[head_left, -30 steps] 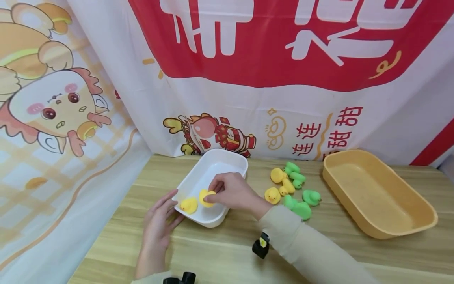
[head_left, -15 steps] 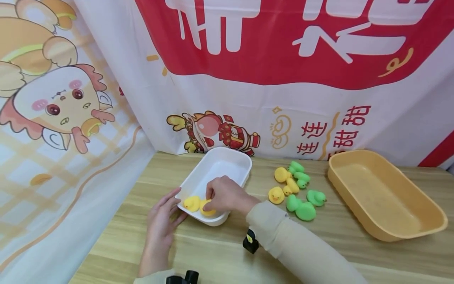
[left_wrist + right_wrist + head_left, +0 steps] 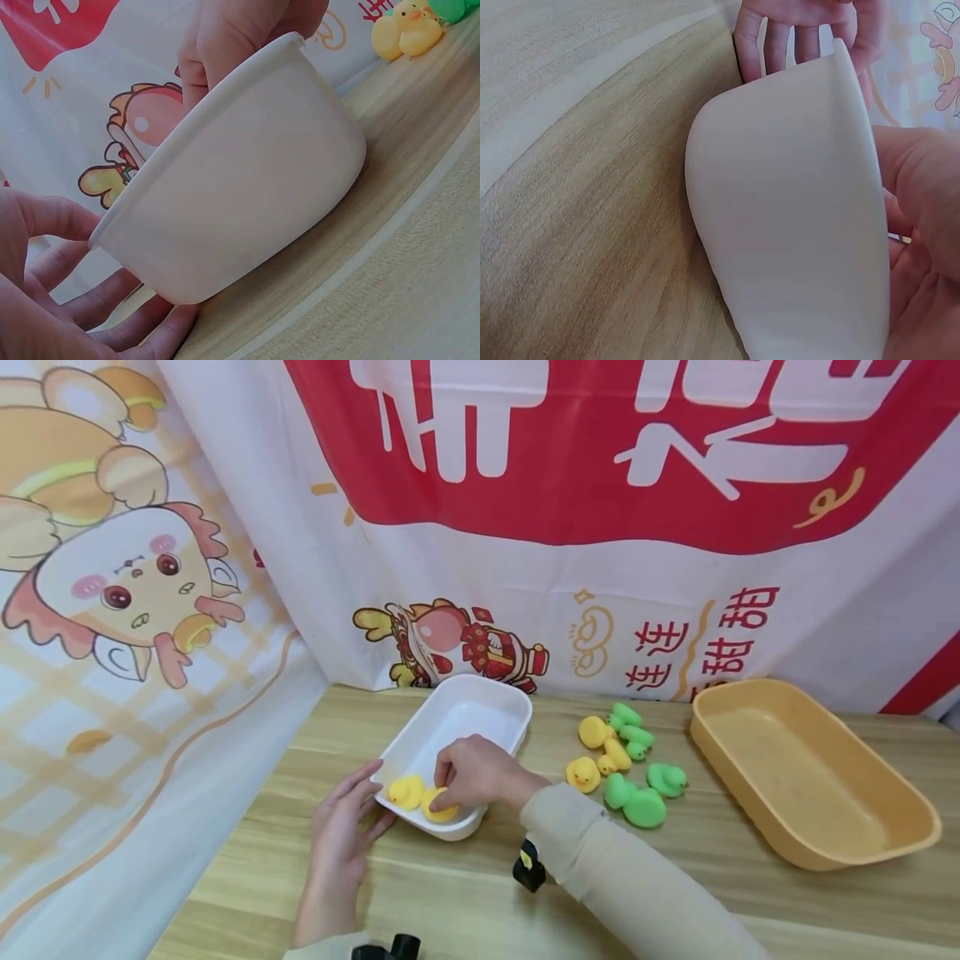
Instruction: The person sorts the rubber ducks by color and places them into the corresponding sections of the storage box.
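Two trays stand on the wooden table (image 3: 450, 893), before a printed cloth (image 3: 480, 560): a large orange tray (image 3: 772, 760) at the right, and a white tray (image 3: 468, 714) at the left, where both hands work. The left hand (image 3: 339, 831) holds the white tray at its near left corner; in the left wrist view one digit meets the rim and the others lie lower, against the wall and near the base. Whether this corner is slightly raised from the table, I cannot tell. The right hand (image 3: 480, 772) reaches inside the same tray, and its thumb and fingers are closed together on a yellow duck (image 3: 441, 814), partly hidden by them, at the near end. Just beside it, in the same tray, sits another yellow duck (image 3: 405, 792). Between the two trays lie the loose yellow ducks (image 3: 582, 774) and the green ducks (image 3: 645, 808), in one close group on the table. I judge that the step in hand is the setting down of the pinched duck next to its neighbour. The next move, in my opinion, calls for the fingers to loosen gently and rise without pushing either duck, while the corner is held steady.
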